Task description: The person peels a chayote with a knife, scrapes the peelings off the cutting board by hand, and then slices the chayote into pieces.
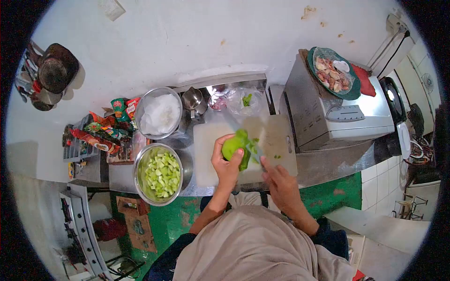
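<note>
Over the white cutting board (211, 168), my left hand (226, 165) is wrapped around a bright green vegetable that looks like a bell pepper (230, 146). My right hand (281, 183) grips a knife (231, 120), its blurred blade slanting up and left along the pepper's far side. Cut green flesh hangs at the pepper's right edge, beside the blade. A few small green bits (277, 157) lie on the board, right of the knife. Left of the board stands a steel bowl (136, 174) of pale green chopped cubes (162, 174).
Behind the cubes is a bowl (179, 104) with white contents, next to a steel cup (193, 100). A plastic bag (243, 108) with a green scrap lies behind the board. Bright packets (101, 140) crowd the left; a metal appliance (323, 122) bearing a green plate (313, 70) stands right.
</note>
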A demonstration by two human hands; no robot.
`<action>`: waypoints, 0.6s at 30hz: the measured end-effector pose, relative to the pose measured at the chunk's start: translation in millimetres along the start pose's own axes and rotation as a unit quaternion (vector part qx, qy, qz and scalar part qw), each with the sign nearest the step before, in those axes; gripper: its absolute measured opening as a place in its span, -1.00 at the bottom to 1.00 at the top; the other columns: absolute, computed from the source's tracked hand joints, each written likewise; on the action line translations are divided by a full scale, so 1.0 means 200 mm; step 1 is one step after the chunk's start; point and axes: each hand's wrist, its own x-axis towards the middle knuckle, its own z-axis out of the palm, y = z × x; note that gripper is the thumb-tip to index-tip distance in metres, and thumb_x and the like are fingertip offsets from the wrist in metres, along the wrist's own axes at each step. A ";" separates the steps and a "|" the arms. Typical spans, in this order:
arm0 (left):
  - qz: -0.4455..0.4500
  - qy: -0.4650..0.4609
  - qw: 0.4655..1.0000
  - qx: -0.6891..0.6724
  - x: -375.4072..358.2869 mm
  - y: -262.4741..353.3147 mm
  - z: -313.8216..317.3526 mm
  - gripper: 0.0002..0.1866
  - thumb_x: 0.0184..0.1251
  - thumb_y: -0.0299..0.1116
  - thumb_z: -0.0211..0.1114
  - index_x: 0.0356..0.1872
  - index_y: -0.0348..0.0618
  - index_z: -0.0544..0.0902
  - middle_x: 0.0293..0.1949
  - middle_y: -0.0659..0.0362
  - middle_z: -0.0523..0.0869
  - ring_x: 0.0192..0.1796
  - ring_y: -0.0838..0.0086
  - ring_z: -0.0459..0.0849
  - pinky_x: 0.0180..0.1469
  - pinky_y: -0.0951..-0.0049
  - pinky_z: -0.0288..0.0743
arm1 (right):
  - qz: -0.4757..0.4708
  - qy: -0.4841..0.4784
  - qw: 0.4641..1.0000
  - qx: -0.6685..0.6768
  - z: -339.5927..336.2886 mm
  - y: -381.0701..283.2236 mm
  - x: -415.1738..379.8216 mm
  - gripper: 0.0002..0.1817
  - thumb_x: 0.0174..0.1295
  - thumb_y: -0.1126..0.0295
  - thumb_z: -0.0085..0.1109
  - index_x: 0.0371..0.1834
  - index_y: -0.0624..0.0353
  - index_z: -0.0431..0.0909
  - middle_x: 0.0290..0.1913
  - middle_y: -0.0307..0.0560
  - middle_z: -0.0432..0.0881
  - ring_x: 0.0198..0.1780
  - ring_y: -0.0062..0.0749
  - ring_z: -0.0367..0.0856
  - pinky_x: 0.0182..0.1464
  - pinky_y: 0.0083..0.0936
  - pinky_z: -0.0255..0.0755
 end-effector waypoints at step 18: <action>-0.011 0.029 0.996 -0.079 0.07 -0.03 0.00 -0.69 0.11 -0.47 0.23 -0.09 -0.22 0.47 -0.20 0.25 0.54 -0.13 0.58 0.50 0.01 0.55 0.39 | -0.061 0.001 0.998 0.000 -0.11 0.05 -0.10 -0.50 0.20 0.45 0.22 0.27 0.02 0.49 -0.40 -0.09 0.51 -0.48 -0.22 0.52 -0.44 -0.33 0.42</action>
